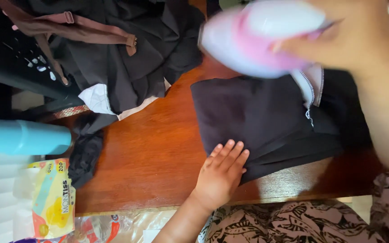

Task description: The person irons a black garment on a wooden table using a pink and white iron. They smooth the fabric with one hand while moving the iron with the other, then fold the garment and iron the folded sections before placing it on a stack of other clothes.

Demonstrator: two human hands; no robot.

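Fingers (230, 153) of the left hand (219, 177) lie flat and close together on one folded black cloth (266, 121), which rests on the wooden table (154, 153). One right hand (352, 36) grips one pink-and-white iron (262, 38), blurred, above the cloth's far edge. One heap of dark clothes (127, 54) lies at the table's far left, with one teal bottle (23, 135) and one tissue pack (52, 198) beside it.

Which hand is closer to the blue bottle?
Left. The left hand lies flat on the dark cloth's corner, across bare table from the blue bottle. The right hand holds a pink-and-white iron, farther off.
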